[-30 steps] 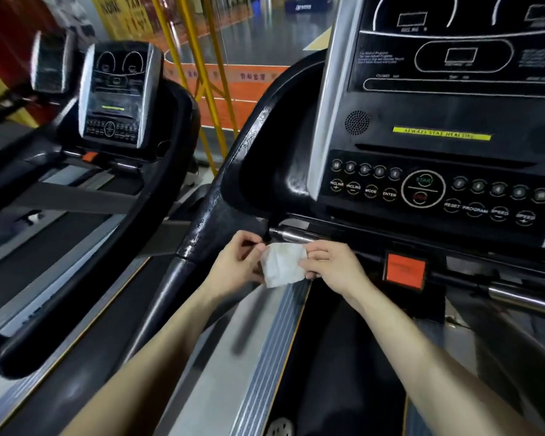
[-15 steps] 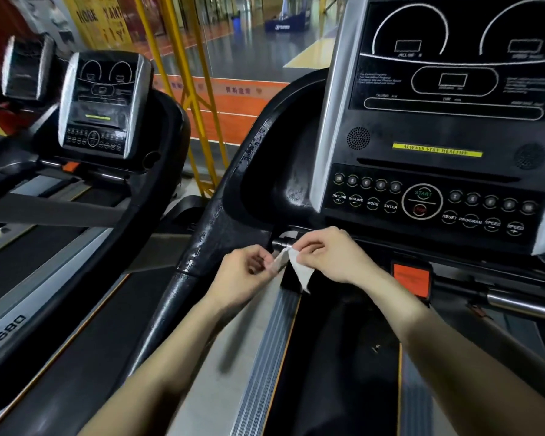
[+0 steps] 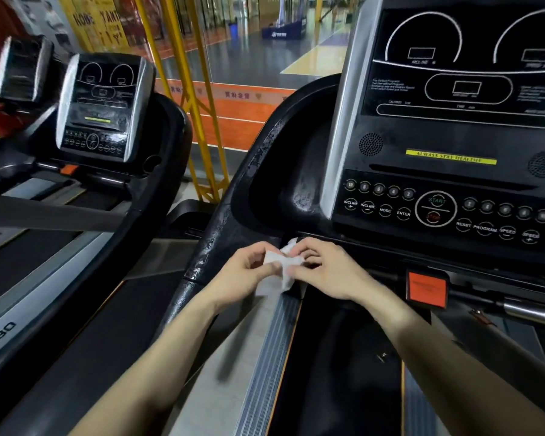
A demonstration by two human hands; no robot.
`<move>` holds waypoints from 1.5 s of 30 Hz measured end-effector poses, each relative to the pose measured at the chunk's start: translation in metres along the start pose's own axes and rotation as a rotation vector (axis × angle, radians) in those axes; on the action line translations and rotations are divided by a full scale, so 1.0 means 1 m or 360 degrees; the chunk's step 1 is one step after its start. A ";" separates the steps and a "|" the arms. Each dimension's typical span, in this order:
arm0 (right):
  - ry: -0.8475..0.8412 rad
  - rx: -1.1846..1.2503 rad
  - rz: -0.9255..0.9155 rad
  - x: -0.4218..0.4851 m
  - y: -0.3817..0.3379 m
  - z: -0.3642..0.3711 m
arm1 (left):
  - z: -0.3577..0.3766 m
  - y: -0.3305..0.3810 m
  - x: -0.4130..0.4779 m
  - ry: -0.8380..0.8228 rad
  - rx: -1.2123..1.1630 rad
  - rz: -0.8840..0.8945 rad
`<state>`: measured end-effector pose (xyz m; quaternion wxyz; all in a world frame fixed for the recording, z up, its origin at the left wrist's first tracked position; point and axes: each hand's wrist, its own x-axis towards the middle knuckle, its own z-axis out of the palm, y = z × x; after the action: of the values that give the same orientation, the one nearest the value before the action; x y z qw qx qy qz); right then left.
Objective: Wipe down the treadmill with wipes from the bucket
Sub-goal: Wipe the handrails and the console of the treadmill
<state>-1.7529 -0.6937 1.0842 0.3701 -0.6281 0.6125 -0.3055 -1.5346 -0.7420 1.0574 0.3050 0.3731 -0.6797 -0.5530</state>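
Through the head camera I saw both hands meet near the middle of the frame, just below the console (image 3: 453,121) of the treadmill (image 3: 296,184). My left hand (image 3: 244,273) pinched the left end of the wipe (image 3: 279,262) between thumb and forefinger, the other fingers folded toward the palm. My right hand (image 3: 326,272) gripped the right end, its fingers bent over the cloth and its back toward the camera. The wipe was white and crumpled, bunched between the two grips, with a corner poking up above the fingers and a loose flap hanging below them. It hung in front of the black ledge under the console; I could not tell whether it touched the machine.

The console filled the upper right of the frame: dark displays on top, a yellow strip (image 3: 450,159) across the middle, and button rows around the round START control (image 3: 435,208). The black left handrail (image 3: 224,221) curved up through the centre, its surface flecked and scuffed. An orange tag (image 3: 426,289) sat just right of my right hand, with a metal bar (image 3: 532,313) at the right edge. Below the hands ran the grey ribbed side rail (image 3: 265,357) and the dark belt (image 3: 343,372). A second treadmill (image 3: 104,105) stood in the upper left, beside a yellow frame (image 3: 186,89).
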 end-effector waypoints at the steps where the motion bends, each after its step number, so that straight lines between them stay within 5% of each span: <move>1: 0.0065 0.0050 0.0037 0.001 0.005 0.008 | -0.001 -0.005 0.001 0.0016 0.0104 0.0046; 5: 0.0457 0.0099 0.0173 0.014 0.015 0.016 | -0.018 -0.025 0.004 0.0360 0.0872 0.0264; 7: 0.0859 0.0054 0.0192 0.027 0.013 0.003 | -0.035 -0.033 0.005 0.0565 0.1465 0.0455; 11: 0.1459 -0.0211 -0.0254 0.060 0.002 0.017 | -0.067 -0.057 0.016 0.0715 0.1989 0.0407; 16: 0.0595 -0.1251 -0.0733 0.091 0.027 0.121 | -0.070 -0.075 0.016 0.0622 0.2030 0.0259; 18: 0.0503 -0.1372 -0.0805 0.077 0.042 0.109 | -0.067 -0.071 0.013 0.0633 0.2023 0.0275; 23: 0.0671 -0.1300 -0.0447 0.058 0.045 0.103 | -0.062 -0.069 0.013 0.0638 0.2109 0.0216; 26: 0.0620 -0.1400 -0.0585 0.067 0.025 0.131 | -0.064 -0.070 0.013 0.0616 0.2127 0.0222; 30: 0.0734 -0.1550 -0.0805 0.045 0.068 0.076 | -0.063 -0.073 0.014 0.0655 0.2142 0.0228; 35: 0.1046 -0.1345 -0.0567 0.022 0.091 0.062 | -0.060 -0.072 0.015 0.0660 0.2178 0.0208; 41: 0.0857 -0.1317 -0.0737 0.038 0.085 0.058 | -0.061 -0.072 0.014 0.0662 0.2174 0.0223; 45: 0.1212 -0.1145 -0.0477 0.001 0.116 0.022 | -0.059 -0.071 0.015 0.0661 0.2197 0.0217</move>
<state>-1.7975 -0.6898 0.9750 -0.1637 -0.6405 0.6729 -0.3320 -1.4814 -0.7932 0.9994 0.1564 0.5348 -0.8238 0.1046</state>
